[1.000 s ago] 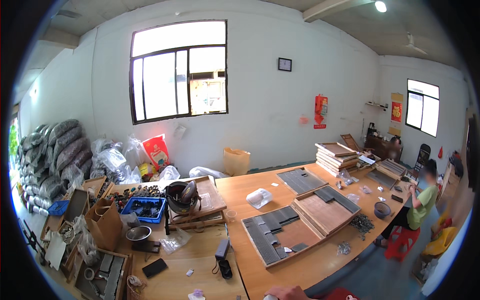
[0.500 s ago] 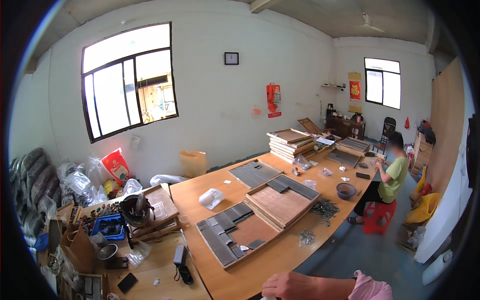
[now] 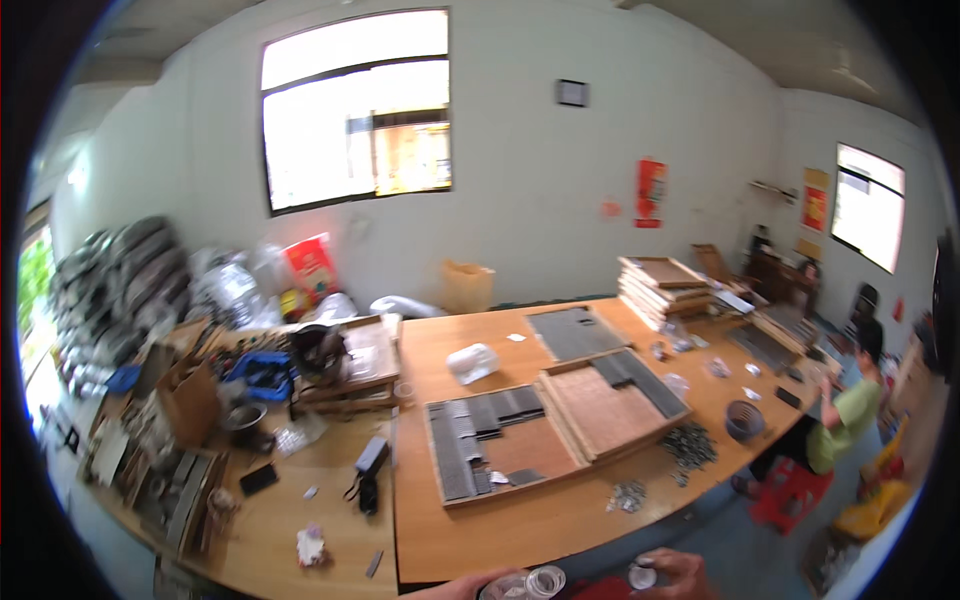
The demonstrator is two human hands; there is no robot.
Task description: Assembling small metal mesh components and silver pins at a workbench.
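At the lower edge, my left hand [image 3: 468,586] is closed round a clear jar [image 3: 508,588] with a round, open-looking mouth; most of that hand is cut off by the frame. To its right, my right hand [image 3: 684,574] pinches a small round lid [image 3: 642,576], whitish and apart from the jar. Beyond my hands on the table [image 3: 560,530] lies a shallow wooden tray [image 3: 540,484] partly filled with grey strips. A second wooden tray [image 3: 620,410] overlaps its right side. Small metal parts [image 3: 628,496] lie in a heap nearest my right hand.
A larger heap of dark metal parts [image 3: 690,446] lies beside a dark bowl [image 3: 743,421]. A person [image 3: 850,415] sits on a red stool [image 3: 790,494] at the right. Stacked wooden trays [image 3: 660,290] stand farther back. A cluttered side table [image 3: 340,540] is at the left.
The view has swung left, so the scene sits farther right. My right hand has moved right and now shows a lid in its fingers. My left hand and the clear jar have come into view.
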